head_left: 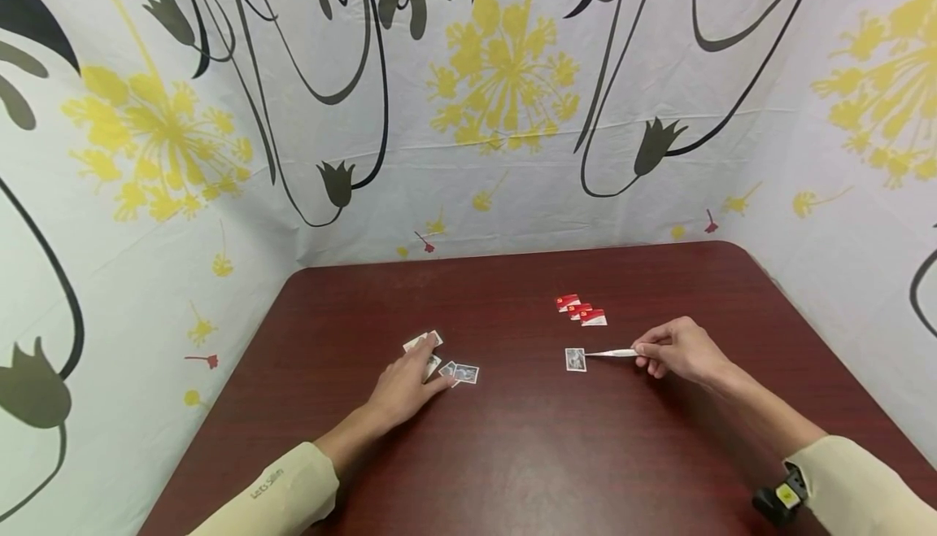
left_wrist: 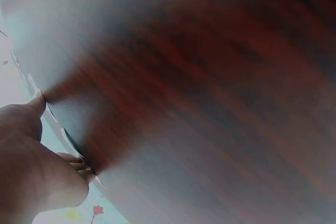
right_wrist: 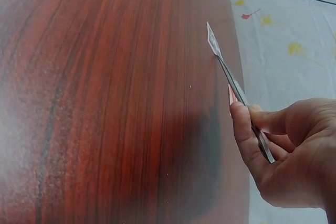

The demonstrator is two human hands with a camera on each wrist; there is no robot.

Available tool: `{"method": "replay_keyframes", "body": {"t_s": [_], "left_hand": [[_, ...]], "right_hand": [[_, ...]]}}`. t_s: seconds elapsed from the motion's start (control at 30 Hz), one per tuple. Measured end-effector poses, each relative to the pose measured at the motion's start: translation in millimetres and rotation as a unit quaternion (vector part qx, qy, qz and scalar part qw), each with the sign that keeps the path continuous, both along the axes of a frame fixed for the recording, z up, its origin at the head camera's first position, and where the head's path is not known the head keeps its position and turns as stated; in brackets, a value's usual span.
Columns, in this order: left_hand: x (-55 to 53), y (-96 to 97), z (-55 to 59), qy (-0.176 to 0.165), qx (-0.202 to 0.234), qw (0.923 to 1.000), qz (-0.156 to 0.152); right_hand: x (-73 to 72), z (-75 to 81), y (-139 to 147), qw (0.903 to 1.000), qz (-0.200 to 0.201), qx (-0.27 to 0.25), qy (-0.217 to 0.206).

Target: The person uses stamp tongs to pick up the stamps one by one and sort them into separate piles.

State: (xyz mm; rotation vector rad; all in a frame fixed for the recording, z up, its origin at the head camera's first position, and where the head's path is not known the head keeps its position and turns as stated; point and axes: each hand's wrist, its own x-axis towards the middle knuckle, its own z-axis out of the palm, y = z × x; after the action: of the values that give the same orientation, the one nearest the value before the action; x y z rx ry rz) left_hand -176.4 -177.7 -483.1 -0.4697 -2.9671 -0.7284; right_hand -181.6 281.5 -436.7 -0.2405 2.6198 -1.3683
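Note:
My right hand [head_left: 684,350] pinches silver tweezers [head_left: 613,353] between thumb and fingers, and their tips meet the right edge of a grey picture stamp [head_left: 575,359]. In the right wrist view that stamp [right_wrist: 212,39] is seen nearly edge-on at the end of the tweezers [right_wrist: 231,78]. My left hand [head_left: 405,381] rests with spread fingers over several pale stamps, partly covering them. Just beyond its thumb lies a grey stamp [head_left: 466,373], overlapping another. In the left wrist view, the left hand [left_wrist: 37,166] touches thin stamp edges on the table.
Beyond the held stamp, three red-and-white stamps [head_left: 580,310] lie in an overlapping diagonal row. The dark red wooden table [head_left: 527,455] reaches back to a patterned cloth wall [head_left: 512,186]. A black device [head_left: 782,497] is strapped at the right wrist.

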Motion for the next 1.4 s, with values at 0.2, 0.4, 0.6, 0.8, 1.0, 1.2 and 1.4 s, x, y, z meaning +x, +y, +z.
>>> {"method": "replay_keyframes", "body": {"t_s": [0.2,0.4,0.6,0.8,1.0,1.2,1.4], "left_hand": [[-0.1,0.8,0.4,0.002,0.000,1.0000,0.002],[0.2,1.3,1.4,0.004,0.000,1.0000,0.002],[0.0,1.2,1.4,0.003,-0.001,1.0000,0.004],[0.5,1.2,1.4,0.006,-0.001,1.0000,0.002],[0.9,0.9,1.7,-0.001,-0.002,1.0000,0.003],[0.3,0.9,1.3,0.001,-0.003,1.0000,0.000],[-0.1,0.8,0.9,-0.003,0.000,1.0000,0.002]], "right_hand": [[-0.2,1.3,-1.2,0.9998,-0.001,0.012,0.015],[-0.2,1.4,-0.6,0.9996,-0.003,0.018,0.020],[0.4,2.0,-0.8,0.9987,0.005,0.034,0.037],[1.3,4.3,-1.8,0.9953,0.020,0.060,0.074],[3.0,5.2,-1.8,0.9930,0.018,0.078,0.087],[4.1,6.1,1.3,0.9915,0.012,0.092,0.090],[4.5,6.6,2.4,0.9913,0.002,0.095,0.091]]}}
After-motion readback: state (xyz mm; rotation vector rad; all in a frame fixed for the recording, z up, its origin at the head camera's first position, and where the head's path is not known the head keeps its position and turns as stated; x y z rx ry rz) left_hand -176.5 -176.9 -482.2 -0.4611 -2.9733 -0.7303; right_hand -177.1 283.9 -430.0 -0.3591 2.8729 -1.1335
